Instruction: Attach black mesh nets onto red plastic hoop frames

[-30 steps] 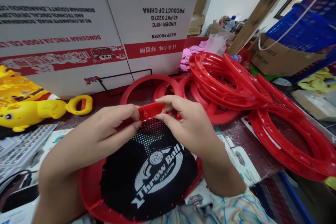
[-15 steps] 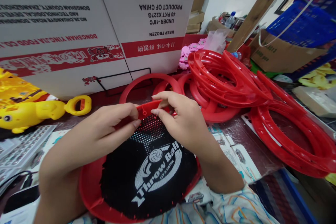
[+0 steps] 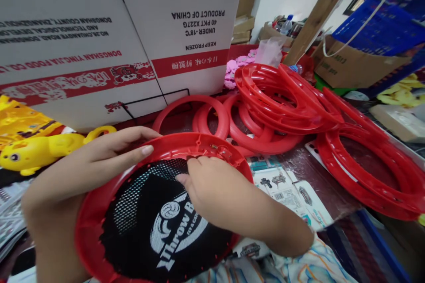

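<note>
A red plastic ring (image 3: 99, 203) with a black mesh net (image 3: 146, 212) printed "Throw Ball" lies tilted in front of me. My left hand (image 3: 96, 159) grips the ring's far left rim, with the thumb on its inner side. My right hand (image 3: 212, 190) rests on the net near the ring's far edge, fingers curled and pressing the mesh at the rim. Part of the net's right side is hidden under this hand and wrist.
Several loose red rings (image 3: 282, 106) lie piled to the right and behind. A large white carton (image 3: 116, 31) stands at the back, a yellow toy (image 3: 40, 150) at the left. Printed cards (image 3: 288, 185) lie on the table; blue crates (image 3: 381, 31) and cardboard boxes at far right.
The ring has turned and dropped flatter toward me. My left hand moved from pinching the far edge to the left rim. My right hand slid down onto the net.
</note>
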`<action>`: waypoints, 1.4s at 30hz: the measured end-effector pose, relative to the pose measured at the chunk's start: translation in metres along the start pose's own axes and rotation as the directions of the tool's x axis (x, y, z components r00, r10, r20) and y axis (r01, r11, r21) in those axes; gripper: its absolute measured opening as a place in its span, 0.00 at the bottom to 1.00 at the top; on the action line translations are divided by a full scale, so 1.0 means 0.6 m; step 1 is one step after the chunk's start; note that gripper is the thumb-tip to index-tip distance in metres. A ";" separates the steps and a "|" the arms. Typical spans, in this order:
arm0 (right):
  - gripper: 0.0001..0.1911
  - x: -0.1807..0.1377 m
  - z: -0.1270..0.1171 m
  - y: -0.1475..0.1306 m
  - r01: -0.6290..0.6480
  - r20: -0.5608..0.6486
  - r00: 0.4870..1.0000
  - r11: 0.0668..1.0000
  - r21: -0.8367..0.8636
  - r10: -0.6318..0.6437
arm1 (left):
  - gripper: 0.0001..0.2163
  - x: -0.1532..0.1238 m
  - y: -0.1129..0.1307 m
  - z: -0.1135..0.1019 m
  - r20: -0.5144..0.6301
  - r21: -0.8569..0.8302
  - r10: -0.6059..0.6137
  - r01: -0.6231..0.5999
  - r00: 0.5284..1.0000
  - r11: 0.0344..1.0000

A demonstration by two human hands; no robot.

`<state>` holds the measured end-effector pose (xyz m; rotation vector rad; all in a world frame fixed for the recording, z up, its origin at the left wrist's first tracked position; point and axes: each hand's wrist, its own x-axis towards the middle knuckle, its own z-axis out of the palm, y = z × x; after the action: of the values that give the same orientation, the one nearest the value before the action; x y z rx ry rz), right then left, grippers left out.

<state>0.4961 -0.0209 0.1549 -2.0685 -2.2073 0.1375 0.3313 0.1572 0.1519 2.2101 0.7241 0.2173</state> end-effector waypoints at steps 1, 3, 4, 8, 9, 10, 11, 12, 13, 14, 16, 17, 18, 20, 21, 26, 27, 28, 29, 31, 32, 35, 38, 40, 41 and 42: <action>0.17 0.008 0.004 -0.001 -0.020 0.009 1.000 1.000 0.018 0.020 | 0.22 0.002 0.006 0.004 0.016 -0.086 -0.032 0.033 0.999 0.996; 0.15 0.018 0.010 -0.002 -0.060 -0.018 0.998 0.994 0.086 0.062 | 0.21 0.006 0.015 0.011 0.055 -0.249 -0.075 0.086 0.996 0.965; 0.13 0.021 0.012 -0.002 -0.073 -0.043 0.996 0.989 0.128 0.079 | 0.19 0.007 0.016 0.013 0.049 -0.303 -0.073 0.085 0.996 0.949; 0.08 0.013 0.016 -0.003 -0.040 -0.170 0.982 0.975 0.220 0.079 | 0.17 0.009 0.004 0.011 -0.043 -0.284 0.115 -0.123 0.992 0.951; 0.08 0.009 0.016 -0.003 -0.021 -0.212 0.975 0.975 0.221 0.069 | 0.19 0.009 0.000 0.010 -0.040 -0.235 0.178 -0.183 0.983 0.955; 0.08 0.005 0.016 -0.003 0.000 -0.254 0.965 0.976 0.218 0.057 | 0.19 0.009 -0.001 0.009 -0.025 -0.175 0.229 -0.229 0.973 0.958; 0.07 0.002 0.016 -0.002 0.020 -0.293 0.955 0.976 0.219 0.046 | 0.18 0.008 -0.001 0.008 -0.011 -0.105 0.266 -0.266 0.964 0.958; 0.07 -0.001 0.016 0.000 0.032 -0.327 0.944 0.974 0.225 0.045 | 0.16 0.007 0.002 0.007 -0.003 -0.030 0.294 -0.294 0.956 0.955; 0.07 -0.003 0.015 0.003 0.033 -0.356 0.933 0.971 0.236 0.055 | 0.14 0.005 0.007 0.008 0.001 0.040 0.320 -0.319 0.948 0.947; 0.07 -0.004 0.014 0.006 0.028 -0.377 0.924 0.968 0.249 0.070 | 0.13 0.003 0.014 0.008 0.003 0.100 0.346 -0.344 0.938 0.933; 0.06 -0.003 0.010 0.013 0.016 -0.402 0.910 0.960 0.279 0.101 | 0.10 0.000 0.028 0.011 -0.005 0.188 0.409 -0.401 0.913 0.897; 0.06 -0.002 0.008 0.017 0.019 -0.414 0.904 0.956 0.293 0.109 | 0.09 -0.001 0.035 0.014 -0.012 0.219 0.435 -0.422 0.901 0.880; 0.06 -0.002 0.005 0.021 0.032 -0.428 0.897 0.952 0.305 0.107 | 0.09 -0.002 0.040 0.016 -0.016 0.245 0.455 -0.438 0.890 0.865; 0.07 -0.001 0.000 0.026 0.076 -0.458 0.885 0.944 0.320 0.084 | 0.09 -0.003 0.046 0.021 -0.005 0.289 0.483 -0.461 0.876 0.839; 0.07 -0.002 -0.002 0.028 0.097 -0.473 0.878 0.941 0.325 0.073 | 0.09 -0.004 0.047 0.023 0.005 0.304 0.494 -0.472 0.869 0.827; 0.10 0.000 -0.005 0.034 0.141 -0.528 0.847 0.929 0.343 0.066 | 0.09 -0.011 0.053 0.031 -0.002 0.288 0.510 -0.488 0.860 0.824; 0.10 0.003 -0.003 0.035 0.142 -0.554 0.829 0.930 0.340 0.076 | 0.08 -0.013 0.056 0.032 -0.019 0.272 0.504 -0.481 0.863 0.834; 0.11 0.006 -0.001 0.036 0.140 -0.580 0.810 0.932 0.334 0.086 | 0.08 -0.015 0.059 0.033 -0.037 0.256 0.497 -0.473 0.867 0.843; 0.11 0.010 0.001 0.036 0.139 -0.604 0.792 0.935 0.328 0.094 | 0.08 -0.017 0.063 0.034 -0.052 0.240 0.493 -0.468 0.868 0.850; 0.11 0.017 0.004 0.038 0.148 -0.628 0.773 0.936 0.320 0.093 | 0.09 -0.019 0.069 0.036 -0.069 0.221 0.483 -0.459 0.873 0.860; 0.11 0.020 0.005 0.039 0.155 -0.630 0.771 0.935 0.320 0.088 | 0.10 -0.019 0.071 0.037 -0.074 0.217 0.478 -0.453 0.875 0.864; 0.10 0.024 0.004 0.040 0.161 -0.633 0.769 0.932 0.325 0.088 | 0.10 -0.018 0.073 0.040 -0.085 0.221 0.449 -0.423 0.889 0.879; 0.09 0.022 0.002 0.041 0.156 -0.641 0.761 0.929 0.334 0.103 | 0.10 -0.017 0.073 0.042 -0.076 0.222 0.399 -0.374 0.914 0.900; 0.09 0.022 0.004 0.041 0.158 -0.642 0.760 0.930 0.333 0.101 | 0.11 -0.018 0.072 0.043 -0.079 0.217 0.372 -0.349 0.925 0.912; 0.10 0.022 0.005 0.041 0.158 -0.644 0.759 0.932 0.327 0.097 | 0.12 -0.018 0.072 0.043 -0.084 0.215 0.364 -0.340 0.927 0.915; 0.10 0.024 0.008 0.041 0.156 -0.646 0.757 0.935 0.318 0.093 | 0.12 -0.018 0.071 0.043 -0.095 0.216 0.357 -0.331 0.929 0.919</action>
<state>0.5189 -0.0051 0.1470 -1.5503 -1.6316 -0.1653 0.3504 0.1122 0.1663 2.5250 0.4324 0.4926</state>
